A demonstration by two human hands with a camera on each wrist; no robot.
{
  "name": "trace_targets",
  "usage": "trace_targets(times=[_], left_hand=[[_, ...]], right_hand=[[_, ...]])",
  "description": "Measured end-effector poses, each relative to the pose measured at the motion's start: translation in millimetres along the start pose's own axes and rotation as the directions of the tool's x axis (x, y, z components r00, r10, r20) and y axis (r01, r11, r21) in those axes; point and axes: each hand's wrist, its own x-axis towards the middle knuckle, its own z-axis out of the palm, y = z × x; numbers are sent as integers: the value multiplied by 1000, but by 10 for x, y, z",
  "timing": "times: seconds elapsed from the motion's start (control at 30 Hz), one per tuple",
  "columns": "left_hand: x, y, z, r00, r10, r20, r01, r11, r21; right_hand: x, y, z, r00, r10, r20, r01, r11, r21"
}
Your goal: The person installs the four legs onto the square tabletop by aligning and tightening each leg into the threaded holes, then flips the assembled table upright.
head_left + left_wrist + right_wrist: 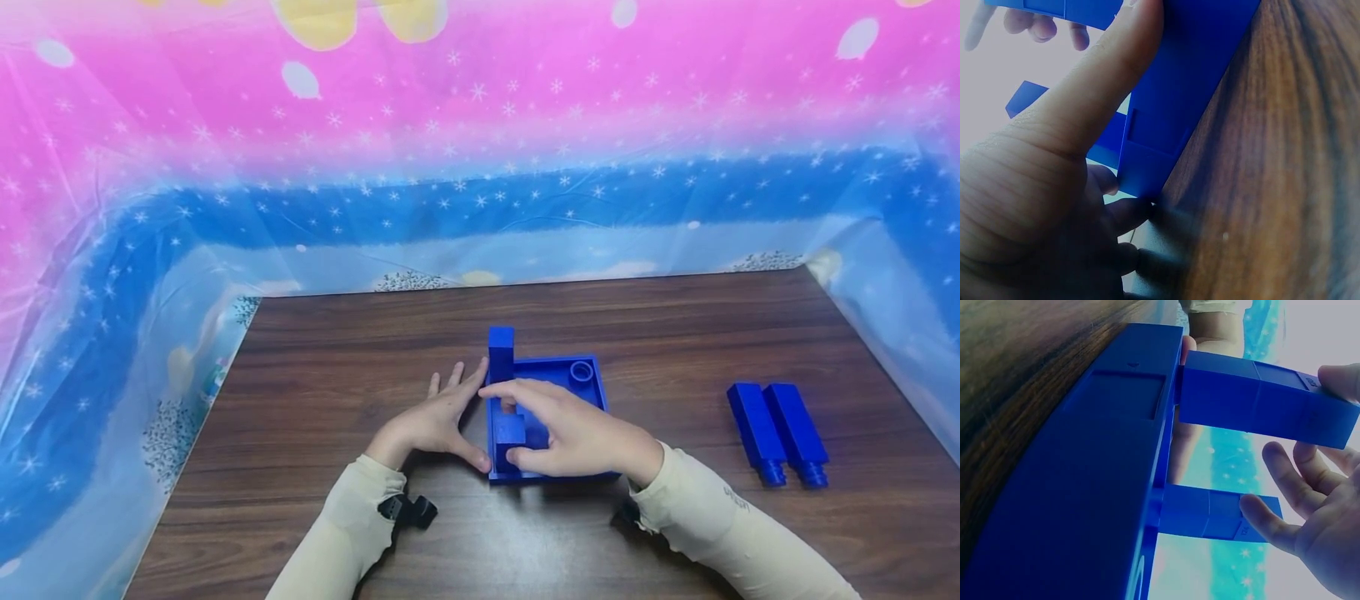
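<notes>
A shallow blue square tray point(555, 367) lies on the table with its rim up. Near its front left corner stands a square blue post point(511, 432); the thumb and fingers of my right hand point(581, 429) hold it near its top. My left hand point(431, 421) is spread along the tray's left side, thumb at the front corner and fingertips toward the back. A second blue post point(501, 354) stands at the back left corner. In the right wrist view, the gripped post point(1235, 394) meets the tray point(1097, 462), its joint partly shadowed.
Two loose blue posts point(757, 429) with threaded ends lie side by side on the table at the right. A round raised socket point(581, 372) sits in the tray's back right corner. Patterned cloth point(480, 200) hangs behind the wooden table point(360, 333).
</notes>
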Motion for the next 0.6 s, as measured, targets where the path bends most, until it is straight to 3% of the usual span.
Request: trace_targets(times=[0.23, 0.6], left_hand=[[5, -3, 3, 1000, 3, 0, -3, 1000, 4], [13, -12, 1, 1000, 8, 0, -8, 1000, -1]], right_hand=[[-14, -38, 27, 999, 33, -9, -33, 997, -65], [5, -22, 102, 997, -1, -73, -9, 989, -146]])
